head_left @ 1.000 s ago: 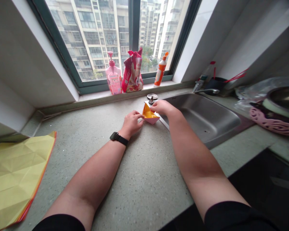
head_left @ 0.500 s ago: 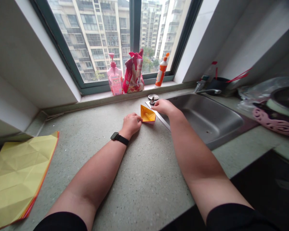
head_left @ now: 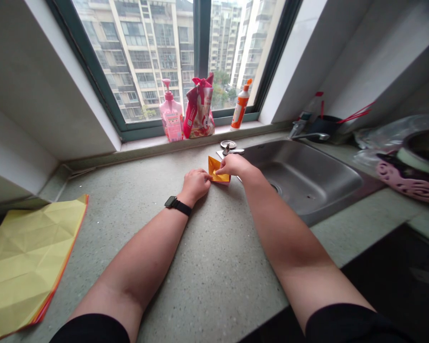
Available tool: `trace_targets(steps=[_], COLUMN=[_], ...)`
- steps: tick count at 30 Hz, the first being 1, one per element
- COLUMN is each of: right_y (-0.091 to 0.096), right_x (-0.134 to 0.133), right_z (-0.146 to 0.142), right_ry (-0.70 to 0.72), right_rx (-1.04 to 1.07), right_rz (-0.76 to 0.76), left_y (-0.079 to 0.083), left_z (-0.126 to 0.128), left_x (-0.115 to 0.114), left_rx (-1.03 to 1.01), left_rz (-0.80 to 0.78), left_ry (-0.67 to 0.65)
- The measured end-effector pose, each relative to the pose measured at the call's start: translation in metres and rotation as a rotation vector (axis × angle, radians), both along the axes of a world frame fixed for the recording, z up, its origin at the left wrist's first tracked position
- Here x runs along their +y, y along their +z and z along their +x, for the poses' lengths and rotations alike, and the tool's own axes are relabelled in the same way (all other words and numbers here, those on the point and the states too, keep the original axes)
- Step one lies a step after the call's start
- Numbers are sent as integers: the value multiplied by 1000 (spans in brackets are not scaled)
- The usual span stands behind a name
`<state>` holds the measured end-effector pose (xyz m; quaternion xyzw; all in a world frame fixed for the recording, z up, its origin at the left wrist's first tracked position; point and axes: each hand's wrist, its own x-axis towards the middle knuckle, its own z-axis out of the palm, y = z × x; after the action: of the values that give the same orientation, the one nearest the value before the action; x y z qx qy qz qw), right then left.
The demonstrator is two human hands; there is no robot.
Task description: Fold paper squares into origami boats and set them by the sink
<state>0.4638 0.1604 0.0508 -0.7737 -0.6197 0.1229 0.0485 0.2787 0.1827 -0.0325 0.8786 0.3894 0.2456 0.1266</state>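
A small folded orange paper [head_left: 223, 179], like an open origami box with a pointed back flap, sits on the counter by the sink's left edge. My left hand [head_left: 197, 184], with a black watch on the wrist, pinches its left corner. My right hand [head_left: 236, 165] reaches over it from the right, fingers pressed together and tips inside the fold. Whether those fingertips grip anything is hidden. They cover part of the paper's back and right side.
Creased yellow paper sheets [head_left: 32, 257] lie at the left. The steel sink [head_left: 307, 176] is to the right, with a drain stopper [head_left: 227, 146] behind my right hand. A pump bottle [head_left: 172, 116], a red bag [head_left: 199, 112] and an orange bottle [head_left: 240, 108] line the windowsill.
My right hand has moved left and slightly down, from beside the folded paper to over it, with its fingertips inside. My left hand keeps its pinch in the same place.
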Motion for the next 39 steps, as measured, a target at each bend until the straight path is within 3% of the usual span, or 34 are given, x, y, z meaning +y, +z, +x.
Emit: trace_targets(steps=[18,23,32,36,39], right_y=[12,23,49,52,48], right_x=[-6,-13,-50,-65,-67], right_z=[23,20,4,-8,-26], right_ry=[-75,-118,-185,-207,-213], right_rx=[6,15,133,189,312], right_rz=[177,242,539,619,693], left_y=[-3,-3,1,10,29], left_z=[-3,-2,1,-5,-16], left_x=[1,0,-8,-14,-18], left_rx=[-81,-80,-85,-141,-203], left_rz=[27,29,23,15,22], left_ry=[-22,-16,-12,16,61])
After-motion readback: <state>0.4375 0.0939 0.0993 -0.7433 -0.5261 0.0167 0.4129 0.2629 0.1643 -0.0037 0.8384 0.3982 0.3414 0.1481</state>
